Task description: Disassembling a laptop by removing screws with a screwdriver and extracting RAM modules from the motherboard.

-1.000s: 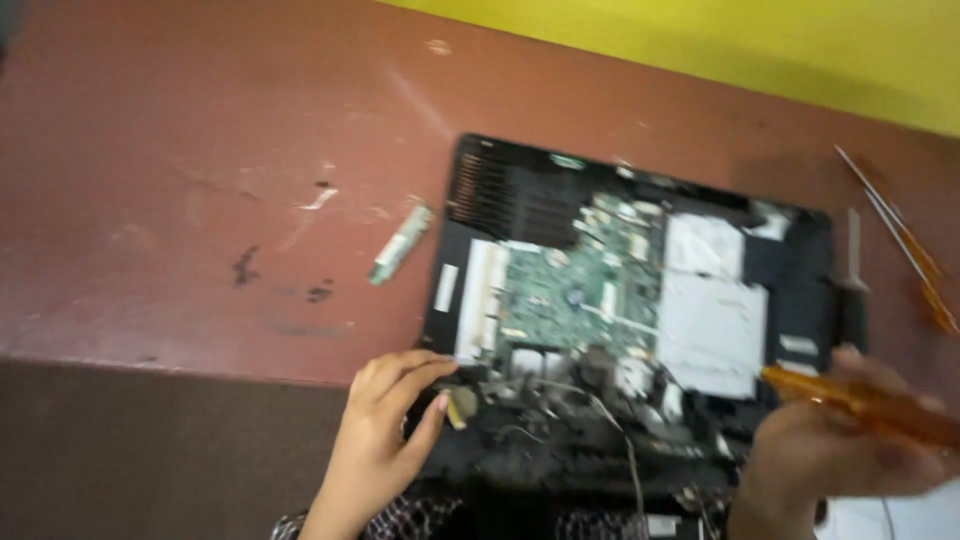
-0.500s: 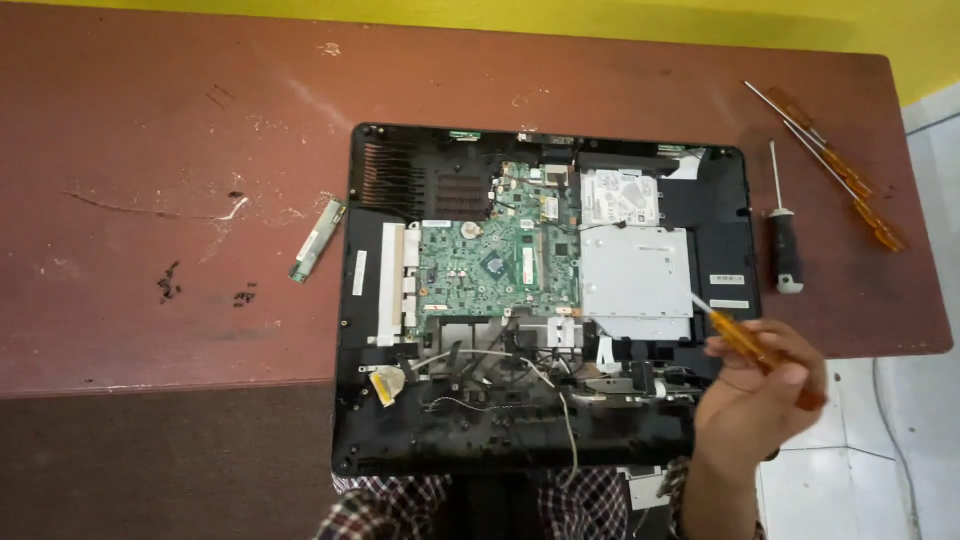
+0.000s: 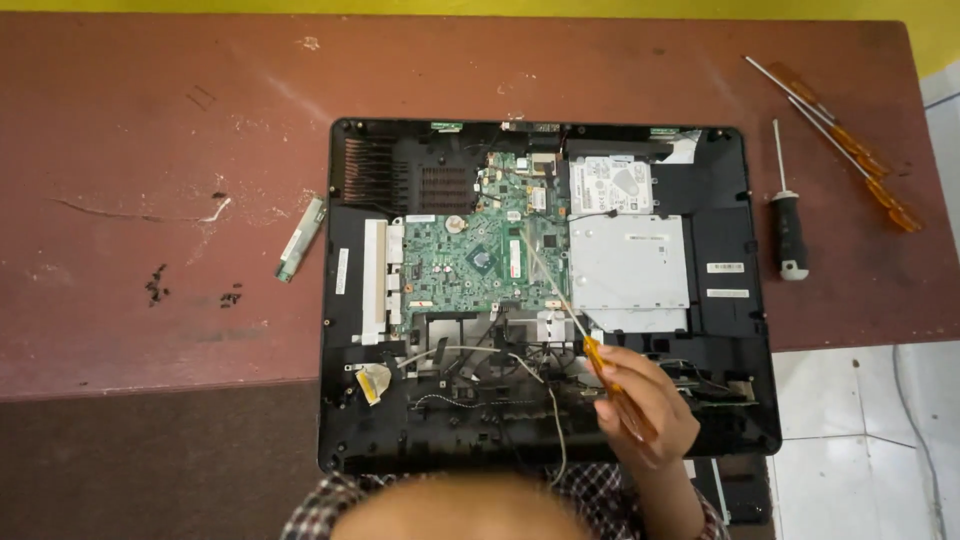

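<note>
1. The right hand [image 3: 640, 405] is closed around the orange handle of a screwdriver [image 3: 590, 350], and its thin shaft slants up and left, so the tip comes over the green circuit board [image 3: 470, 260]. I think the tip touches the board near its middle, but the shaft is too thin to be sure.
2. The left hand is not in view, so its state I cannot tell.
3. The opened computer case [image 3: 735, 330] lies flat with its back up, which leaves the board, the silver drive cage [image 3: 630, 265] and the loose cables [image 3: 480, 360] open from above.
4. The near edge of the case hangs over the front edge of the surface [image 3: 150, 120], close to the person's body.
5. Spare tools are well apart on the right: a black-handled screwdriver [image 3: 788, 225] and two orange-handled ones [image 3: 850, 150], near the right edge of the surface.
6. Left of the case there is wide room, with only a small narrow strip board [image 3: 300, 240] and a few dark screws [image 3: 155, 288].
</note>
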